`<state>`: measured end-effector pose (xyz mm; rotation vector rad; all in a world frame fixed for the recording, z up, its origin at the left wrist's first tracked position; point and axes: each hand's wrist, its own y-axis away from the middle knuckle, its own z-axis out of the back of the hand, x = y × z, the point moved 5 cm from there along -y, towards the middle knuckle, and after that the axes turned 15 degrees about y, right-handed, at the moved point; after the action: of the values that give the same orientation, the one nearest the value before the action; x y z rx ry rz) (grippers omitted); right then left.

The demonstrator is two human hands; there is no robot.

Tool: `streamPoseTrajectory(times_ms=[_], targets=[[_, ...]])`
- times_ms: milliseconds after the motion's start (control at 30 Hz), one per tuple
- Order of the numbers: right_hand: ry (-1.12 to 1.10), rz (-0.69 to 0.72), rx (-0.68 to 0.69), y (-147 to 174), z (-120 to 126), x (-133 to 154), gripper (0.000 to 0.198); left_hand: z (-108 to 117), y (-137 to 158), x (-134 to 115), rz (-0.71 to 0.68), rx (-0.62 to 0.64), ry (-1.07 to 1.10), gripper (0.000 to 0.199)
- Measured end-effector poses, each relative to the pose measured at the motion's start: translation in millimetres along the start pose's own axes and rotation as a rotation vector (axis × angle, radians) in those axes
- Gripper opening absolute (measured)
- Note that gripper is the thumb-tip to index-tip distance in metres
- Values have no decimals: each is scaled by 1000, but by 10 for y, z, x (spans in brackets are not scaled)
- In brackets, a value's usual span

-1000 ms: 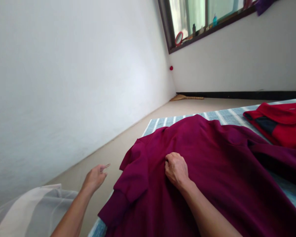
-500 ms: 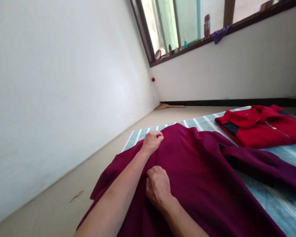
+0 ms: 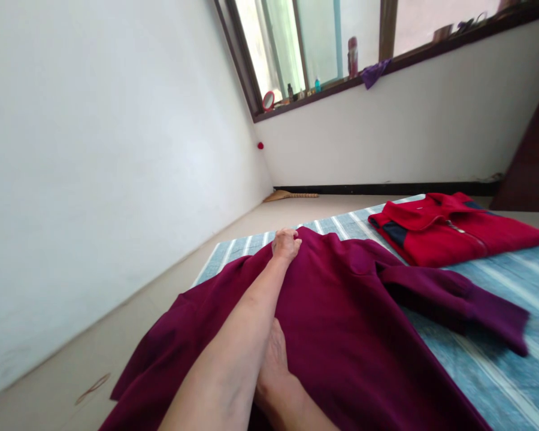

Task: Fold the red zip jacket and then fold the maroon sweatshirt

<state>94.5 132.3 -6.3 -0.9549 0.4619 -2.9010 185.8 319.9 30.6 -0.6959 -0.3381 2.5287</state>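
A maroon long-sleeved top (image 3: 332, 311) lies spread over a blue-and-white striped cloth, one sleeve reaching out to the right and the other side hanging past the left edge. Far up near its top edge, my left hand (image 3: 286, 244) has its fingers curled on the fabric. My right hand (image 3: 276, 353) rests lower on the same top, close to its middle. My left forearm crosses in front of that hand and hides its fingers. To the right lies a folded red zip jacket (image 3: 458, 236) with dark panels, apart from both hands.
The striped cloth (image 3: 530, 359) shows around the garments. A straw broom (image 3: 291, 195) lies on the floor in the corner. Bottles, a red-rimmed mirror (image 3: 268, 100) and a purple cloth (image 3: 374, 73) are on the windowsill. A thin loop (image 3: 92, 389) lies on the floor at left.
The view has shifted to the right. My left hand has moved farther toward the top edge of the garment, and my left forearm now covers part of my right hand.
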Motion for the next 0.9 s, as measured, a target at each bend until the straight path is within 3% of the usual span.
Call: streamPoseTrajectory(times_ms=[200, 533, 733, 900], targets=[[-195, -68, 69, 27, -35, -43, 22, -37, 3, -24, 7, -7, -74, 14], [-350, -119, 96, 13, 45, -131, 30, -120, -42, -32, -29, 12, -180, 24], [-392, -135, 100, 21, 71, -127, 29, -135, -51, -52, -48, 50, -200, 28], [-372, -144, 102, 10, 64, -107, 29, -78, -87, -19, 18, 20, -182, 30]])
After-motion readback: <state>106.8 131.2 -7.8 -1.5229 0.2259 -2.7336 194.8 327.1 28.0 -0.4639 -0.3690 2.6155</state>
